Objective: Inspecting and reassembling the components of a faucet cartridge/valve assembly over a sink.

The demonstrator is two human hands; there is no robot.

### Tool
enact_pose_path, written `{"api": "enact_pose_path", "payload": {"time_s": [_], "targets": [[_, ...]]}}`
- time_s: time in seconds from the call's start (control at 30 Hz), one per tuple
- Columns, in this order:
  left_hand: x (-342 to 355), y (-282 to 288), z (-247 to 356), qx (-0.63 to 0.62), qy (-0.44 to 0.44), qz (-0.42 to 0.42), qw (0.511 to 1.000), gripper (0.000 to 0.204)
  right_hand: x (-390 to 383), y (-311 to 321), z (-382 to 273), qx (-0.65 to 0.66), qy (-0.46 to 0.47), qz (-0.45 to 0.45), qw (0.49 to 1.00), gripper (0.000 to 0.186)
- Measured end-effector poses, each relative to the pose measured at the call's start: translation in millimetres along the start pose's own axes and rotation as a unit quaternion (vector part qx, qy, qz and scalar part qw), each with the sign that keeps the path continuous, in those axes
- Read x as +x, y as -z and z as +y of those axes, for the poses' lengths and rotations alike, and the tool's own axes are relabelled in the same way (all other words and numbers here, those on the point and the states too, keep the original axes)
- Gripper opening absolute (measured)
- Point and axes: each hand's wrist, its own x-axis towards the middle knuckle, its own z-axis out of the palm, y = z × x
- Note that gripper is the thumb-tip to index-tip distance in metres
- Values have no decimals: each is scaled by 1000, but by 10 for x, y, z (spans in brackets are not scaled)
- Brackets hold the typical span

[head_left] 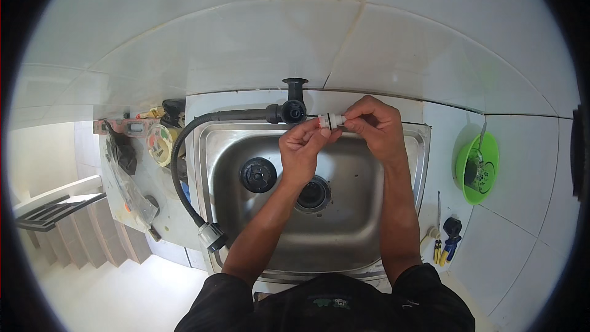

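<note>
My left hand [301,147] grips a small white valve cartridge [327,121] with a dark ring and a red band, just right of the black faucet body [294,110] on the wall. The fingers of my right hand [375,123] pinch the cartridge's narrow right end. A black flexible hose [190,129] runs left from the faucet and curves down to a silver-and-black spray head [212,235] over the sink's rim. Below my hands is the steel sink [344,233], with a black round part [258,175] at its left and a drain [312,195].
On the left counter lie a level [123,126], plastic bags [130,193] and a tape roll [158,144]; stairs with a railing [58,209] descend beyond. At right are a green bowl [476,184], a screwdriver [437,249] and pliers [450,246]. Tiled wall [430,49] spans the back.
</note>
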Motion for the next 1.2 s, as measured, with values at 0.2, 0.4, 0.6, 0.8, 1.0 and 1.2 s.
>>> {"api": "enact_pose_path", "payload": {"time_s": [0.2,0.4,0.6,0.8,1.0,1.2], "targets": [[-3,10,3,5,10,1,1000,23,1,-9,13,7,9,1,1000,12],[-2,17,8,1,15,0,1000,23,-1,-5,-1,16,-15,2,1000,11],[-1,24,15,-10,13,-10,1000,24,-10,-5,-59,46,-60,0,997,10],[-4,5,36,-12,20,-8,1000,24,-12,-36,-54,43,-86,21,995,9],[-2,13,16,-12,15,-15,1000,26,-10,-75,-61,-10,-89,50,995,10],[-2,25,21,-11,18,-22,1000,26,0,-86,-83,-39,-81,48,995,11]]}}
